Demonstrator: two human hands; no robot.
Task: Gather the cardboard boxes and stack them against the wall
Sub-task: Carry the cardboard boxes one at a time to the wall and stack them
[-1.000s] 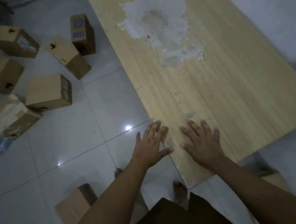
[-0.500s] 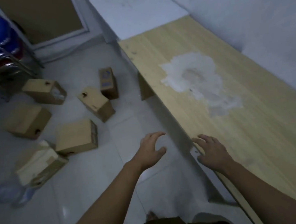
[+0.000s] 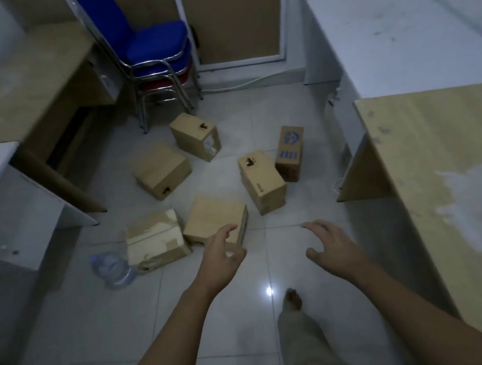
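Several brown cardboard boxes lie scattered on the tiled floor ahead. Nearest is a flat box (image 3: 213, 219), with a torn, taped box (image 3: 156, 239) beside it on the left. Further off lie a long box (image 3: 261, 181), a box with blue print (image 3: 290, 153), a box (image 3: 160, 171) and a box with a label (image 3: 196, 136). My left hand (image 3: 223, 259) hovers over the near edge of the flat box, fingers loosely curved, holding nothing. My right hand (image 3: 329, 242) is held out over bare floor, spread and empty.
A wooden table (image 3: 447, 173) with a white patch stands on the right, a white table (image 3: 390, 21) behind it. Desks (image 3: 8, 99) line the left side. Stacked blue chairs (image 3: 155, 55) stand at the back. A plastic water bottle (image 3: 111, 268) lies left of the torn box. My bare foot (image 3: 292, 299) is on the floor.
My view has swung from the wooden table toward the boxes on the floor. Both hands have left the table edge and now reach out over the floor, the left one above the nearest box.
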